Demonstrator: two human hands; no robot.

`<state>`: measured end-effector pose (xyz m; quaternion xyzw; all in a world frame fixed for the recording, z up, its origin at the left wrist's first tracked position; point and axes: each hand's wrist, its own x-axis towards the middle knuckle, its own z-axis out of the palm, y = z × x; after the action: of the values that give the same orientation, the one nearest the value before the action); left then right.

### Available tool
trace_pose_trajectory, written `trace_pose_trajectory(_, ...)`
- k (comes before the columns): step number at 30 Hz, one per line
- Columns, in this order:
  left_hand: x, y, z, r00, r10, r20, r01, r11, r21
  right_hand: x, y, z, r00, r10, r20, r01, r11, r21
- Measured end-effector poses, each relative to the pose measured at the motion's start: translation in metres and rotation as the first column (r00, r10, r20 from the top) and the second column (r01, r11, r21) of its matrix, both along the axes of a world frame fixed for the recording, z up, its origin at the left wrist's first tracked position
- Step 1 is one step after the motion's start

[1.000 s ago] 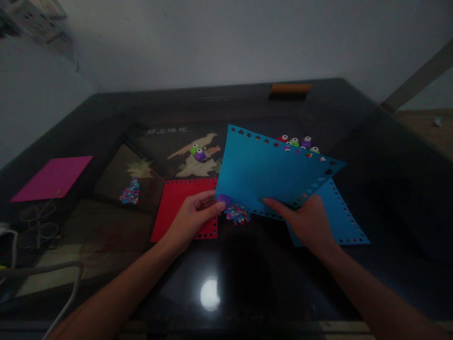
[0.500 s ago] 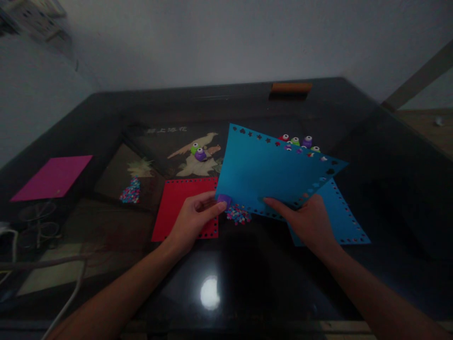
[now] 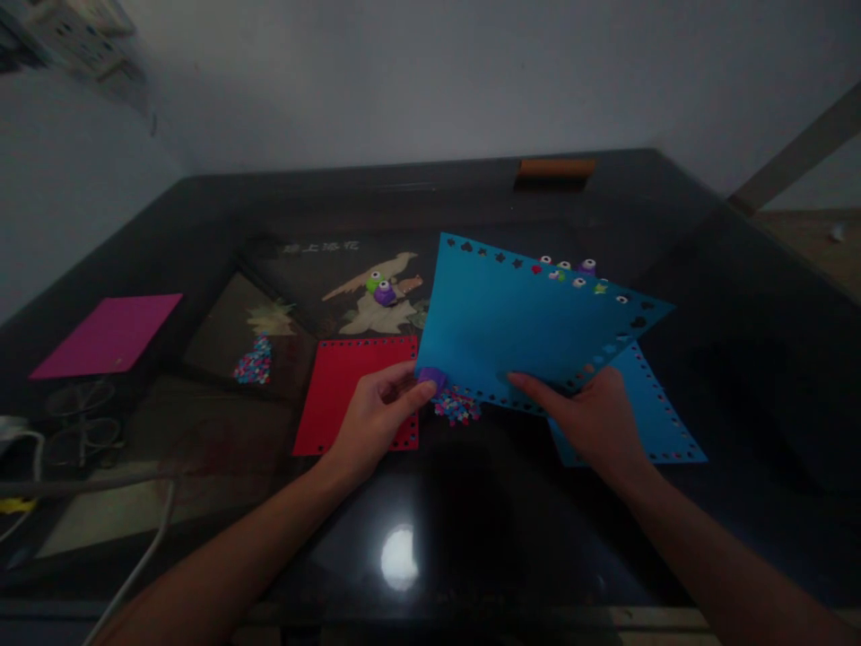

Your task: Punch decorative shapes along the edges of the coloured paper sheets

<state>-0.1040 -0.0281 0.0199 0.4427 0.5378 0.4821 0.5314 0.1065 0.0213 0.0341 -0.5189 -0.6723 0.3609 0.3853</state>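
Observation:
A blue sheet of paper (image 3: 511,314) with shaped holes along its far, right and near edges is held up at a tilt over the table. My right hand (image 3: 592,408) grips its near edge, thumb on top and fingers underneath. In my left hand (image 3: 383,408) is a purple craft punch (image 3: 431,379), pressed between thumb and fingers at the sheet's near left corner. The sheet partly hides it, so I cannot tell whether its lever is pressed down. Just below lies a pile of punched paper bits (image 3: 457,408).
A punched red sheet (image 3: 336,386) lies left, another blue sheet (image 3: 663,422) right. Several eye-topped punches (image 3: 587,267) stand behind the held sheet; a green one (image 3: 374,283) and a purple one (image 3: 386,293) sit centre-left. Farther left are confetti (image 3: 254,362), a pink sheet (image 3: 111,334) and a cable (image 3: 144,561).
The held blue sheet has tipped slightly, so more of the punches behind it are covered. The whole view has shifted a little. Both hands keep their holds.

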Motion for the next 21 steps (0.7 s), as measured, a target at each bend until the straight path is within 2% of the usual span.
trace_pose_trajectory(7,0.002,-0.003,0.000,1.000,-0.017,-0.021,0.017,1.000,0.003,0.004,0.001,0.005,0.997,-0.004,0.076,0.005,1.000,-0.013)
trace_pose_trajectory(13,0.003,-0.004,0.002,0.998,-0.049,0.046,0.050,0.999,-0.011,0.008,0.001,0.008,0.991,-0.006,0.137,0.005,1.000,0.013)
trace_pose_trajectory(17,0.005,-0.004,0.001,0.995,-0.057,0.079,0.062,0.996,-0.070,0.011,-0.001,0.003,0.993,-0.026,0.113,0.025,1.000,0.007)
trace_pose_trajectory(21,0.006,-0.004,0.000,0.991,-0.087,0.104,0.099,0.987,-0.123,0.012,-0.003,0.000,0.997,-0.020,0.076,0.025,0.997,-0.069)
